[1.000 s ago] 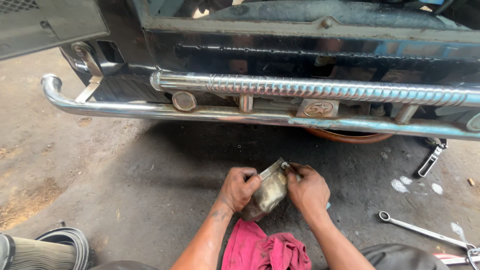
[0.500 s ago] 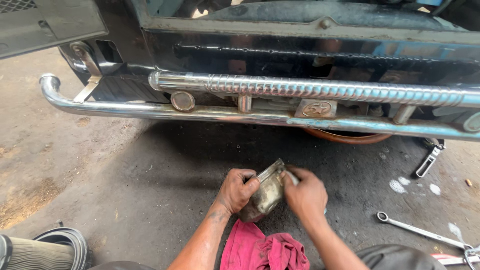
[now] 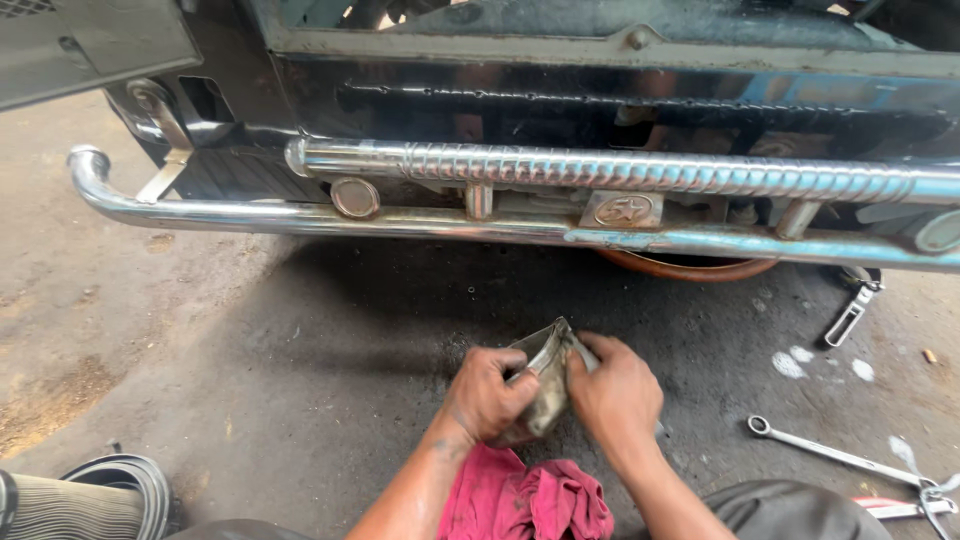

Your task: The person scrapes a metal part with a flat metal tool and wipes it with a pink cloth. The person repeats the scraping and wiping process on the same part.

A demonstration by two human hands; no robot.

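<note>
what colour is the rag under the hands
Pinkish red, crumpled rag on the ground; head view shows it.

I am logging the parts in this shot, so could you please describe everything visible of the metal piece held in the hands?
The metal piece is a small, grimy, dull grey part with a thin bent edge pointing upward. It is held tilted above the dark ground, in front of the chrome bumper. The left hand grips one side and the right hand presses the other. Its lower part is hidden.
</note>
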